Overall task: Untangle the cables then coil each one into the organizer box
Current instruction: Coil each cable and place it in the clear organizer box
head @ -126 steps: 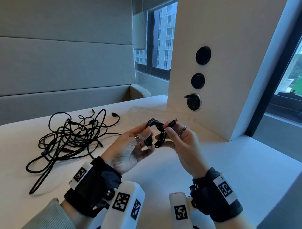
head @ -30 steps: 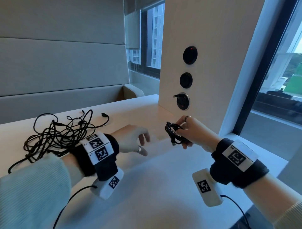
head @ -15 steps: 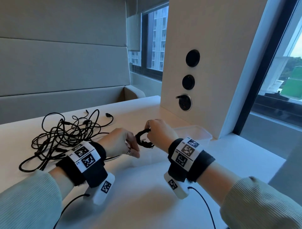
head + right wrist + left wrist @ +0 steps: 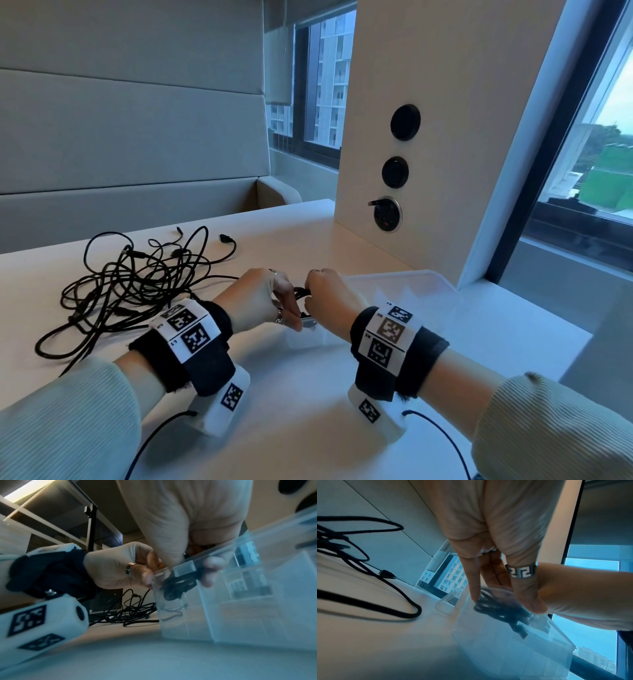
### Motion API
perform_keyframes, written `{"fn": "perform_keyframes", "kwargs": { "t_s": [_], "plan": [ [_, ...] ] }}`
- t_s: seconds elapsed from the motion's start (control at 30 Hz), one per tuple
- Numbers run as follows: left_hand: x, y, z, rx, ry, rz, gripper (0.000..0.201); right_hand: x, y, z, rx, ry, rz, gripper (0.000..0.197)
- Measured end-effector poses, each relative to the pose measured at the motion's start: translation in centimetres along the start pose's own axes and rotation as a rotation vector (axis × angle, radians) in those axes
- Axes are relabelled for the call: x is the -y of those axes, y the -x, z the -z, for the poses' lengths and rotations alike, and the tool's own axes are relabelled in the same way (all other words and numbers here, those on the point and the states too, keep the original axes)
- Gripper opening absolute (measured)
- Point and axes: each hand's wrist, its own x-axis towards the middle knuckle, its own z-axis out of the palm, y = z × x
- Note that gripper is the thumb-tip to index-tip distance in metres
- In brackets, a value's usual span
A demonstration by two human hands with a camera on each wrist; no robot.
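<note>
A small coiled black cable (image 4: 302,297) sits low between my two hands, at the near left corner of the clear organizer box (image 4: 428,291). My left hand (image 4: 294,317) pinches the coil (image 4: 498,607) from the left, fingers pointing down into the box (image 4: 513,653). From the right, my right hand (image 4: 310,299) grips the same coil (image 4: 178,586), seen through the clear wall (image 4: 257,608). A tangle of black cables (image 4: 137,287) lies on the table to the left, apart from both hands.
The white table (image 4: 308,428) runs toward me. A white pillar with three round black sockets (image 4: 394,171) stands just behind the box. A padded bench back fills the far left, and windows lie to the right.
One second ago my right hand alone held the coil in the air and my left hand was open. Both hands now hold the coil, lowered at the box's near left corner.
</note>
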Motion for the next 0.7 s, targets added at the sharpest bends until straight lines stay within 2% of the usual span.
{"fn": "perform_keyframes", "kwargs": {
  "t_s": [0.13,0.27,0.4,0.47,0.57,0.63,0.7],
  "plan": [
    [-0.1,-0.2,-0.1,0.000,-0.012,0.006,0.032,-0.4,0.0,-0.7,-0.039,-0.058,-0.025,0.020],
    [0.2,-0.2,-0.2,-0.002,-0.035,0.009,0.027,-0.6,0.2,-0.9,0.013,-0.078,-0.021,0.026],
    [0.1,-0.4,-0.1,0.016,-0.052,0.004,0.029,-0.3,0.5,0.7,0.196,-0.146,-0.017,0.027],
    [-0.1,-0.3,-0.1,0.024,-0.070,0.008,0.025,-0.5,0.2,1.9,0.313,-0.280,-0.054,0.023],
    [-0.3,-0.2,-0.1,0.012,-0.076,0.006,0.024,-1.4,-0.3,2.6,0.436,-0.339,-0.062,0.017],
    [-0.3,-0.2,-0.2,0.013,-0.066,-0.007,0.026,-2.2,-0.5,2.5,0.468,-0.444,-0.048,0.029],
    [-0.4,-0.1,-0.2,0.041,-0.079,-0.004,0.020,-3.0,-0.4,2.6,0.448,-0.557,-0.038,0.041]
  ]
}}
